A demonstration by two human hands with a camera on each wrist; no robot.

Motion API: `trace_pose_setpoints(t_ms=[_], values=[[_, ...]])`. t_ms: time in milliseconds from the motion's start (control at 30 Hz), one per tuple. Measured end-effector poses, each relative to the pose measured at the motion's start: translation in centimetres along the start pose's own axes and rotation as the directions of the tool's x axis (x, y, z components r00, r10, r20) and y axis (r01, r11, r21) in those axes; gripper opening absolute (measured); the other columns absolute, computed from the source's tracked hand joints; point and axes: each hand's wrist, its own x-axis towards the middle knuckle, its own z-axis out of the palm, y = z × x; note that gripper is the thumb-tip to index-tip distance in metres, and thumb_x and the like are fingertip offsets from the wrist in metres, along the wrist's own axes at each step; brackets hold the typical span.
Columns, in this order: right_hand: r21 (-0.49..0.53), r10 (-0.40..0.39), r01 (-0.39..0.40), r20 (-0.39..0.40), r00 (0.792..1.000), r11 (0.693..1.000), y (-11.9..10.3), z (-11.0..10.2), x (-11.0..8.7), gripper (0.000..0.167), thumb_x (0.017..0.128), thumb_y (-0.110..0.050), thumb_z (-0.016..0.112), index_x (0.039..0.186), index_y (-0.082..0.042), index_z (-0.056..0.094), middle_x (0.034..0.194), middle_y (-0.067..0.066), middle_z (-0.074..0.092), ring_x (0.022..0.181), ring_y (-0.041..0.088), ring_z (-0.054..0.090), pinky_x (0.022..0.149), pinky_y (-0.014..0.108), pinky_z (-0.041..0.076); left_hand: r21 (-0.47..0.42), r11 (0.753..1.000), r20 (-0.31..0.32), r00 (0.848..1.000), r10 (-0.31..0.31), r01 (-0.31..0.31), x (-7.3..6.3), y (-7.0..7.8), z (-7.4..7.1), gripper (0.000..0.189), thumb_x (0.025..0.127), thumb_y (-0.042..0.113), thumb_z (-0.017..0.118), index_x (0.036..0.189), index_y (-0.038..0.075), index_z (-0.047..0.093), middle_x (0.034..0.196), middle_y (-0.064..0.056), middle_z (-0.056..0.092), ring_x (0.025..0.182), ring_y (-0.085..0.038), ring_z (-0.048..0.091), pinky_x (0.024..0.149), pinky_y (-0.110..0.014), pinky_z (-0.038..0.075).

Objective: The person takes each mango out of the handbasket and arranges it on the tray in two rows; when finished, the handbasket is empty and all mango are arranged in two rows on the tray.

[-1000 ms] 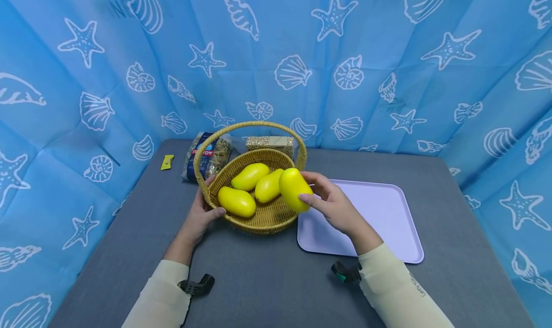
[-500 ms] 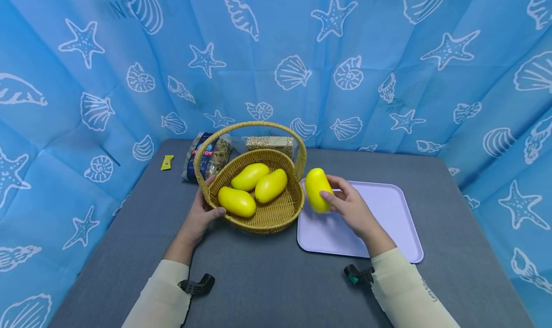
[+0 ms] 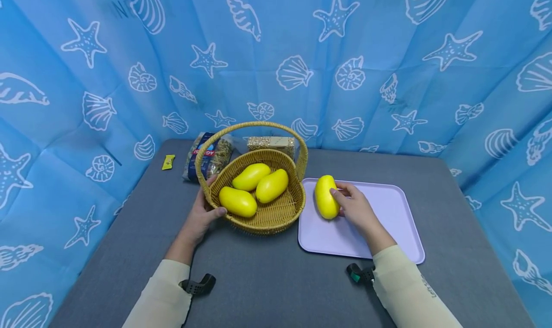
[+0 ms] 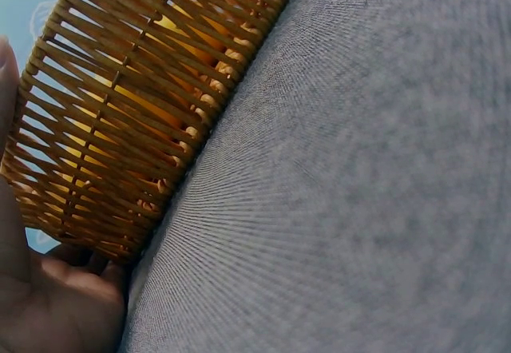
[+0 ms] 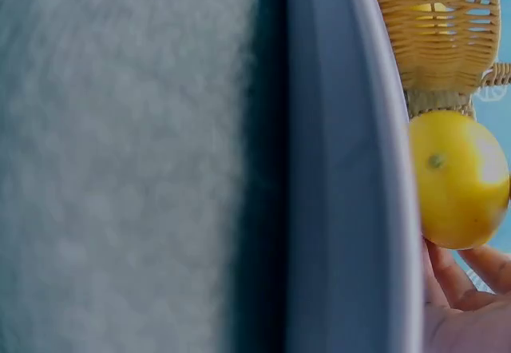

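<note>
The person's right hand [image 3: 353, 205] had its fingers curled round a plump yellow fruit [image 3: 327, 198], thumb on top, opened only as far as the fruit's girth. The fruit stood lengthwise over the left part of the lilac tray [image 3: 385, 213], close to the tray's far-left corner; whether it touched the surface I couldn't tell.

The left hand [image 3: 200, 217] gripped the wicker basket [image 3: 276, 217] by its left side, thumb over the near rim and the other fingers round the outside. Three other yellow fruits [image 3: 237, 202] lay in the basket, towards its left and far sides.

Basket and tray sat side by side on the grey worktop [image 3: 267, 280]. Behind the basket, near the back edge, were a filled bag [image 3: 223, 156] and a grain-filled pack [image 3: 271, 145]; a little yellow packet [image 3: 168, 162] lay near the back-left corner.
</note>
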Motion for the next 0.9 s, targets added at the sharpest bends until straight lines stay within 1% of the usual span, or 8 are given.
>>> trace_pose_setpoints(t_ms=[133, 300, 367, 433, 533, 600, 767, 900], values=[[-0.007, -0.002, 0.002, -0.018, 1.0, 1.0, 0.1, -0.2, -0.1, 0.059, 0.116, -0.033, 0.055, 0.164, -0.001, 0.043, 0.15, 0.025, 0.048, 0.123, 0.038, 0.053, 0.091, 0.037, 0.059, -0.004, 1.0, 0.006, 1.0, 0.0, 0.0, 0.0, 0.0, 0.1, 0.089, 0.105, -0.004, 0.069, 0.175, 0.019, 0.02, 0.174, -0.014, 0.026, 0.148, -0.031, 0.039, 0.108, -0.029, 0.047], [-0.086, -0.016, 0.018, 0.017, 1.0, 0.996, 0.0, -0.4, -0.6, 0.077, 0.109, -0.039, 0.069, 0.168, -0.002, 0.035, 0.157, 0.028, 0.044, 0.132, 0.044, 0.051, 0.094, 0.042, 0.057, -0.004, 1.0, 0.011, 1.0, 0.004, -0.003, 0.0, 0.1, 0.2, 0.09, 0.105, -0.005, 0.069, 0.175, 0.018, 0.019, 0.174, -0.015, 0.026, 0.147, -0.031, 0.04, 0.107, -0.029, 0.047], [-0.133, -0.037, 0.041, 0.035, 0.999, 0.99, -0.1, -0.5, -0.7, 0.083, 0.106, -0.039, 0.074, 0.168, -0.002, 0.034, 0.158, 0.029, 0.043, 0.136, 0.047, 0.05, 0.098, 0.048, 0.056, -0.005, 1.0, 0.011, 1.0, 0.007, -0.007, 0.0, 0.0, 0.1, 0.09, 0.105, -0.003, 0.07, 0.175, 0.017, 0.018, 0.174, -0.016, 0.026, 0.147, -0.03, 0.04, 0.107, -0.029, 0.047], [-0.157, -0.059, 0.066, 0.047, 0.997, 0.985, -0.1, -0.4, -0.6, 0.084, 0.104, -0.036, 0.076, 0.168, -0.002, 0.034, 0.159, 0.03, 0.043, 0.139, 0.049, 0.049, 0.103, 0.054, 0.053, -0.005, 1.0, 0.007, 1.0, 0.007, -0.006, 0.0, 0.0, 0.1, 0.09, 0.105, -0.002, 0.07, 0.175, 0.016, 0.017, 0.174, -0.015, 0.026, 0.147, -0.03, 0.04, 0.108, -0.029, 0.047], [-0.186, -0.076, 0.081, 0.034, 0.997, 0.979, -0.1, -0.3, -0.4, 0.082, 0.105, -0.033, 0.075, 0.168, 0.0, 0.035, 0.159, 0.03, 0.042, 0.142, 0.051, 0.046, 0.109, 0.061, 0.047, -0.007, 1.0, 0.001, 1.0, 0.001, -0.001, 0.0, 0.0, 0.0, 0.089, 0.106, -0.002, 0.069, 0.175, 0.015, 0.017, 0.174, -0.015, 0.026, 0.148, -0.03, 0.039, 0.108, -0.028, 0.046], [-0.194, -0.075, 0.078, 0.022, 0.997, 0.978, -0.1, -0.1, -0.3, 0.081, 0.106, -0.034, 0.073, 0.168, 0.001, 0.034, 0.16, 0.031, 0.041, 0.143, 0.051, 0.045, 0.112, 0.062, 0.045, -0.008, 1.0, -0.002, 1.0, -0.006, 0.006, 0.0, 0.0, 0.1, 0.088, 0.106, -0.003, 0.068, 0.175, 0.016, 0.018, 0.174, -0.014, 0.025, 0.148, -0.031, 0.038, 0.109, -0.028, 0.046], [-0.205, -0.068, 0.066, 0.002, 0.998, 0.977, -0.5, 0.3, 0.2, 0.082, 0.106, -0.036, 0.072, 0.168, 0.003, 0.034, 0.162, 0.031, 0.039, 0.144, 0.05, 0.044, 0.113, 0.062, 0.043, -0.012, 1.0, -0.001, 1.0, -0.004, 0.004, -0.1, 0.0, 0.1, 0.087, 0.106, -0.002, 0.069, 0.175, 0.018, 0.019, 0.175, -0.013, 0.024, 0.149, -0.031, 0.037, 0.111, -0.028, 0.044], [-0.197, -0.068, 0.066, -0.005, 0.998, 0.978, -0.7, 0.5, 0.5, 0.082, 0.107, -0.037, 0.071, 0.167, 0.003, 0.034, 0.161, 0.031, 0.039, 0.143, 0.05, 0.044, 0.113, 0.061, 0.044, -0.012, 1.0, 0.005, 1.0, 0.008, -0.008, -0.1, 0.2, 0.1, 0.087, 0.106, 0.0, 0.069, 0.175, 0.017, 0.018, 0.175, -0.013, 0.025, 0.15, -0.032, 0.037, 0.111, -0.029, 0.043]])
